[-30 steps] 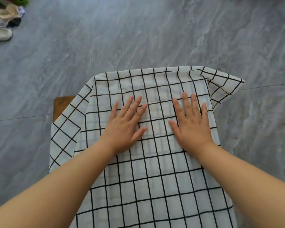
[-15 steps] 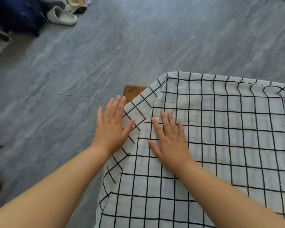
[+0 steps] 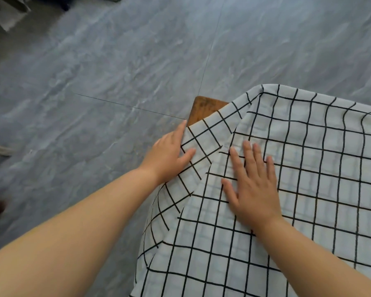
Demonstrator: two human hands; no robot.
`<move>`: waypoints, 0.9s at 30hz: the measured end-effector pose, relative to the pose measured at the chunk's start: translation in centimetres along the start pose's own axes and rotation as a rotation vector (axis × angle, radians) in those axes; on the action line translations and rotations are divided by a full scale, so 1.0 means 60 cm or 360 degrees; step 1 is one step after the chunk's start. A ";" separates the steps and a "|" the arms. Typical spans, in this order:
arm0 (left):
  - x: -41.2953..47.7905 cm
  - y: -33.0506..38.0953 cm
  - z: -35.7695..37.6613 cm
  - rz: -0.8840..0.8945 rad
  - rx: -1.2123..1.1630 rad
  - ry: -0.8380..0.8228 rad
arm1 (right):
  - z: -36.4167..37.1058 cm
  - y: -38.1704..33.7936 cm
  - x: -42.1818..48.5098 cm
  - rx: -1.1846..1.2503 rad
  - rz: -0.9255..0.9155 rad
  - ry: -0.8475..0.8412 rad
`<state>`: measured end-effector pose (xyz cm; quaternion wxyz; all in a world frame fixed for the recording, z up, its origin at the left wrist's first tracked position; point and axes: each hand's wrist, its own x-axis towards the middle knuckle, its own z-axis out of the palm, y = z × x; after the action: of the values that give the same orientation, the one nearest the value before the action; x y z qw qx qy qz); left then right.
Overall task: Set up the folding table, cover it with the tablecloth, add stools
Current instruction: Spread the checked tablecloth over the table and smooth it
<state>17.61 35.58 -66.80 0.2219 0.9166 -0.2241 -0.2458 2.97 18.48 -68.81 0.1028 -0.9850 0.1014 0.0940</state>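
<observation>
Tablecloth (image 3: pixel 287 168), checked: draped over the table (image 3: pixel 206 108), whose far left corner shows bare. Left hand (image 3: pixel 169 155): thumb over hem, fingers under, grasping it just short of that corner; the nearer hand. Right hand (image 3: pixel 253 189): fingers flat, released, pressing cloth.

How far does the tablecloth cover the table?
Spread, not fully covering: a brown corner of the table shows bare beyond the tablecloth edge that the left hand holds; right hand presses flat.
</observation>
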 end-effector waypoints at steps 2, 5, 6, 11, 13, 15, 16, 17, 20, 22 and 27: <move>0.003 0.001 -0.002 0.0008 0.0010 0.0031 | 0.000 0.000 0.000 0.0009 -0.0006 0.0014; 0.002 0.004 -0.011 0.0009 0.0064 0.0135 | 0.000 -0.001 -0.002 0.0019 -0.0004 0.0028; 0.002 0.004 -0.014 0.0019 0.0084 0.0169 | 0.000 -0.001 -0.002 0.0021 -0.0003 0.0027; -0.003 0.004 -0.028 0.0094 0.0129 0.0283 | 0.000 -0.001 -0.001 0.0051 0.0000 0.0025; -0.005 0.006 -0.031 0.0109 0.0165 0.0289 | 0.001 -0.001 -0.001 0.0055 0.0000 0.0021; -0.004 0.009 -0.033 0.0142 0.0237 0.0292 | 0.000 0.000 -0.001 0.0050 0.0001 0.0014; -0.004 0.009 -0.035 0.0162 0.0270 0.0287 | 0.000 0.000 -0.001 0.0050 0.0002 0.0014; -0.003 0.010 -0.037 0.0178 0.0297 0.0272 | -0.001 0.001 -0.001 0.0049 0.0002 0.0013; 0.000 0.011 -0.050 0.0263 0.0417 0.0201 | 0.000 0.000 -0.001 0.0041 0.0002 0.0006; 0.003 0.012 -0.065 0.0308 0.0513 0.0155 | -0.001 0.000 0.000 0.0059 -0.0002 -0.0003; 0.022 0.005 -0.123 0.0315 0.0677 0.0094 | -0.012 0.004 -0.002 0.0134 -0.0037 -0.0043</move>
<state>22.62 36.84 -61.36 0.0532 0.9230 -0.3530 -0.1433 2.90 18.10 -68.14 0.1466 -0.9796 0.0924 0.1018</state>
